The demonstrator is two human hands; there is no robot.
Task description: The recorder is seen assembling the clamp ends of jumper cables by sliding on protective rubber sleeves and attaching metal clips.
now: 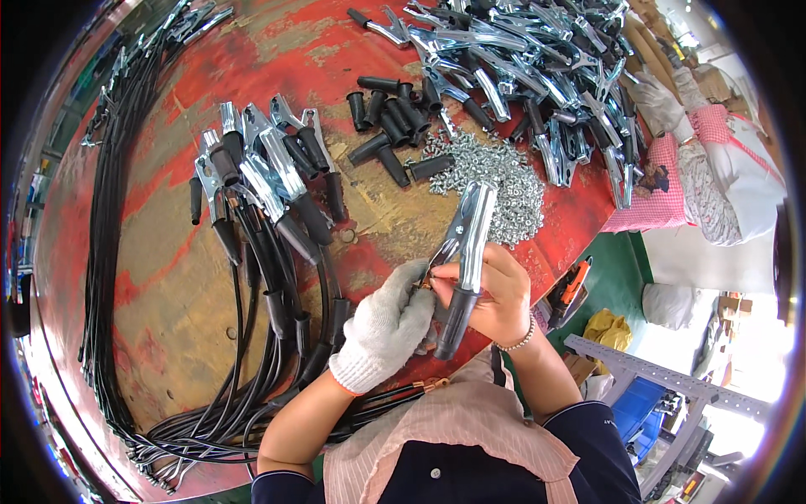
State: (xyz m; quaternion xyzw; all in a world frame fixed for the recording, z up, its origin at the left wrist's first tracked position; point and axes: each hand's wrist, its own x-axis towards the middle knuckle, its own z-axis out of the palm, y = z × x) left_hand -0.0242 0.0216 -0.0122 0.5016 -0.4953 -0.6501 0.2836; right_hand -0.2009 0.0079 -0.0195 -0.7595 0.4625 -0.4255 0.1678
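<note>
A silvery spring clamp [476, 239] with a black handle sleeve [457, 323] stands upright between my hands, just over the table's near edge. My left hand [382, 323], in a white knit glove, is closed round the clamp's lower left handle. My bare right hand [495, 294], with a beaded bracelet, is behind the clamp. Its thumb and forefinger pinch close to a copper-coloured cable end [426, 284] at that handle; whatever small part they hold is hidden. Beyond the clamp lies a heap of small metal nuts or screws [512, 189].
Loose black sleeves [399, 118] and a big pile of clamps [537, 59] lie farther back. Clamps on black cables [273, 181] spread at left, beside a long cable bundle [117, 210]. A co-worker's gloved hand [659, 101] is at far right. A metal rack [672, 374] stands lower right.
</note>
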